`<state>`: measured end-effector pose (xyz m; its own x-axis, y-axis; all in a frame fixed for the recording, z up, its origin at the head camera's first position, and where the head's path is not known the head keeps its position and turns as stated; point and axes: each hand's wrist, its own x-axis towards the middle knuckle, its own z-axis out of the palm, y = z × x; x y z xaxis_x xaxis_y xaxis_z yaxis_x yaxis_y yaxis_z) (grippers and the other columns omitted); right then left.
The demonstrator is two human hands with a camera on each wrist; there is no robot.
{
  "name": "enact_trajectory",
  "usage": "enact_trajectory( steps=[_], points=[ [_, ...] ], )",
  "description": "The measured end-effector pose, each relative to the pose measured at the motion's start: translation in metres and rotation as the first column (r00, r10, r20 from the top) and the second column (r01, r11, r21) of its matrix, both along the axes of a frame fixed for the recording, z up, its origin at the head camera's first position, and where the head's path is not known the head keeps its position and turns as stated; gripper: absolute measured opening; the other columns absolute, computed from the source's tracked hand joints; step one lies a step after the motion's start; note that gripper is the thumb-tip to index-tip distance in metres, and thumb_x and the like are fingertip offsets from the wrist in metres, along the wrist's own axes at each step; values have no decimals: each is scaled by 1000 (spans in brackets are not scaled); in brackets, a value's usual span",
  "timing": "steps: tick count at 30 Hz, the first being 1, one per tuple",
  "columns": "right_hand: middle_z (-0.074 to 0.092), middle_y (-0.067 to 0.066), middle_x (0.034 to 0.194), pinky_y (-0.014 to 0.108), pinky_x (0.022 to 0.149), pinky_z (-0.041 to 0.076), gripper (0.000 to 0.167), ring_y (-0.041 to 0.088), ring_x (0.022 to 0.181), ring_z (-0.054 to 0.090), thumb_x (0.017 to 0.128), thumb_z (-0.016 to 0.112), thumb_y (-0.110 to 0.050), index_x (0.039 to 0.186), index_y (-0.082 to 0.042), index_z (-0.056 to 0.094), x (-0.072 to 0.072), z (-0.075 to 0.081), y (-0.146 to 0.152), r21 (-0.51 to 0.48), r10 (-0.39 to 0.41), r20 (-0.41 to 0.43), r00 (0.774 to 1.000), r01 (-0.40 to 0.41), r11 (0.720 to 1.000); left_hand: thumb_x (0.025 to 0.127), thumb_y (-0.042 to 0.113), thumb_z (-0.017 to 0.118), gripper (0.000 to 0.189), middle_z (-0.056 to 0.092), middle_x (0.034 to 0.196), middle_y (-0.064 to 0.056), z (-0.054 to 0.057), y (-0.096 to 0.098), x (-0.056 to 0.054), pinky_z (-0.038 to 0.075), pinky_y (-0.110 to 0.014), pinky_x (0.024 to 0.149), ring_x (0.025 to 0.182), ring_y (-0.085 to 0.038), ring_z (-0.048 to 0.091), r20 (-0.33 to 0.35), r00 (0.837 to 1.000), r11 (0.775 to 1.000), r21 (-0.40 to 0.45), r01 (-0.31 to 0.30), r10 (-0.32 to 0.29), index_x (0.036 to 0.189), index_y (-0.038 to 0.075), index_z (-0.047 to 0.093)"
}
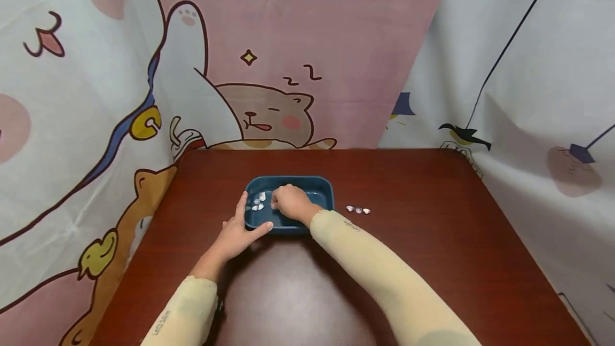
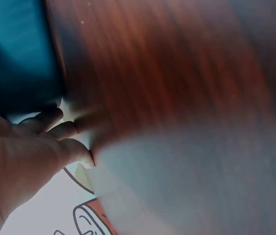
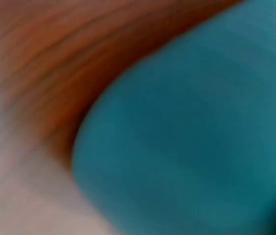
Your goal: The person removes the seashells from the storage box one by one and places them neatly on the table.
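Note:
A blue rectangular tray (image 1: pixel 299 179) stands on the table, and several small shiny pale gems (image 1: pixel 261 196) lie at its left end. My left hand (image 1: pixel 235 235) spreads round the tray's near left corner, fingers along the left side and thumb at the front edge. In the left wrist view the left hand (image 2: pixel 20 156) rests beside the tray wall (image 2: pixel 23 58). My right hand (image 1: pixel 291 202) reaches over the tray with curled fingers, pinching what looks like another small pale gem, mostly hidden. The right wrist view shows only the blurred tray wall (image 3: pixel 177 127), not the hand.
To the right of the tray, 3 small gems (image 1: pixel 358 210) lie in a row on the dark red-brown wooden table (image 1: pixel 432 239). A cartoon-printed cloth (image 1: pixel 336 31) hangs behind the table and along both sides.

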<state>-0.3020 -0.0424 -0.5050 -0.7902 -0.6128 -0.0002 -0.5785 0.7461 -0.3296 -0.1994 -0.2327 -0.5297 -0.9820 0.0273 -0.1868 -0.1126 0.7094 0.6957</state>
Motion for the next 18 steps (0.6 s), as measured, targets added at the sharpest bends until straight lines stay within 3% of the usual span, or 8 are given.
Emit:
enact_trajectory(
  steps=[6, 13, 18],
  points=[
    [83, 0, 102, 34, 83, 63, 16, 13, 89, 75, 100, 77, -25, 106, -12, 85, 7, 29, 55, -182, -2, -3, 1000, 1, 983, 89, 80, 66, 126, 21, 177, -25, 2, 2, 0, 8, -81, 124, 154, -69, 21, 15, 1000, 1000, -11, 6, -6, 171, 30, -16],
    [84, -2, 102, 41, 83, 63, 15, 17, 91, 78, 98, 80, -26, 107, -16, 86, 14, 68, 133, -191, -112, -123, 986, 87, 978, 87, 80, 68, 128, 28, 173, -29, 4, 1, 2, 23, -80, 122, 154, -66, 28, 17, 1000, 1000, -27, 0, 0, 171, 32, -14],
    [84, 1, 103, 49, 82, 63, 13, 22, 95, 79, 95, 83, -25, 104, -16, 86, 8, 65, 204, -141, -216, -162, 963, 194, 971, 87, 78, 71, 127, 32, 170, -31, 5, 1, 0, 39, -73, 118, 150, -57, 42, 9, 1000, 1000, -19, 7, -7, 172, 32, -11]
  ],
)
